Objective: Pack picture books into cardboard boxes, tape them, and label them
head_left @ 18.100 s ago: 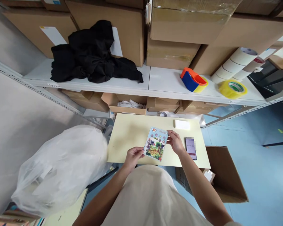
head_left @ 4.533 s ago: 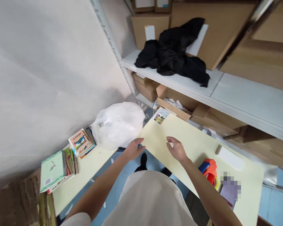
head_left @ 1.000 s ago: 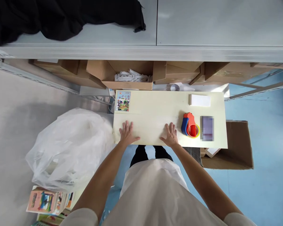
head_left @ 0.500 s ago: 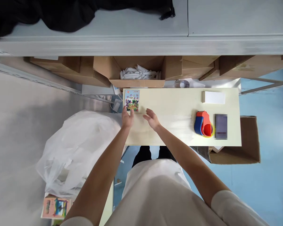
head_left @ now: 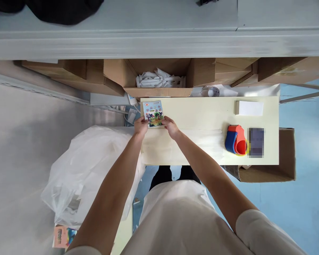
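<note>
A small picture book (head_left: 154, 112) with a light blue cover and a garden scene is at the left end of the pale table (head_left: 196, 117). My left hand (head_left: 140, 126) grips its lower left edge, fingers closed on it. On the opposite side, my right hand (head_left: 171, 126) pinches the book's lower right edge. The book sits slightly tilted between both hands; whether it is lifted off the table I cannot tell.
At the table's right are a red and blue tape dispenser (head_left: 236, 140), a white box (head_left: 249, 108) and a blurred dark rectangle (head_left: 256, 142). Behind stands an open carton (head_left: 158, 92) of white packets. A white plastic bag (head_left: 95, 170) bulges at left, near a pink book (head_left: 60, 237).
My right hand has moved left to the book and closed on its edge. My left hand has closed on the other side, and the book has turned slightly.
</note>
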`<state>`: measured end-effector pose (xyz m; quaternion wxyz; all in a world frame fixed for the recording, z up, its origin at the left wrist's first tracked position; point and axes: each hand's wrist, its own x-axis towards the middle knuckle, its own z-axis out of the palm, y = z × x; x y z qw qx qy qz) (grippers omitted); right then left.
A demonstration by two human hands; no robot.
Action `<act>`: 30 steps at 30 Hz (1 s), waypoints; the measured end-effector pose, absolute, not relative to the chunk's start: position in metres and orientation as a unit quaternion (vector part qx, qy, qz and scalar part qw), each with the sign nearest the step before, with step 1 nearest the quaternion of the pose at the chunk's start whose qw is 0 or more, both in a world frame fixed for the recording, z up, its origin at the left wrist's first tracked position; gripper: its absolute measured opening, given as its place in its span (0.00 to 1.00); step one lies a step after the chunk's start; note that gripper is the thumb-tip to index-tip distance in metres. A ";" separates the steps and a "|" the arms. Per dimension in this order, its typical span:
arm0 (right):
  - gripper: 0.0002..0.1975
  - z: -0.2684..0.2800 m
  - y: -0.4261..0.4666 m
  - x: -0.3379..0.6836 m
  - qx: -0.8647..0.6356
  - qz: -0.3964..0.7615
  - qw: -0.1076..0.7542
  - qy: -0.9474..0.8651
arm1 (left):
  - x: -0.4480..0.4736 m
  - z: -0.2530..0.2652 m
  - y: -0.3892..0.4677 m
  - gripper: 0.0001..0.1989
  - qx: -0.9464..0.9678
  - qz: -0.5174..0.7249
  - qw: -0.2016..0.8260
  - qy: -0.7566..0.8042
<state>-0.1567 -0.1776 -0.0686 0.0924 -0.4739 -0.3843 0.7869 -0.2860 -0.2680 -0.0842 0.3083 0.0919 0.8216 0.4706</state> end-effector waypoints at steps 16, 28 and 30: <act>0.18 -0.034 -0.199 0.103 -0.587 0.638 0.192 -0.460 | -0.072 -0.050 -0.285 0.17 0.275 0.362 0.550 0.700; 0.09 -0.086 -0.174 0.162 -0.637 0.480 0.119 -0.591 | 0.016 -0.065 -0.246 0.30 0.386 0.184 0.450 0.784; 0.10 -0.086 -0.174 0.163 -0.633 0.461 0.114 -0.612 | 0.021 -0.057 -0.247 0.32 0.416 0.142 0.401 0.804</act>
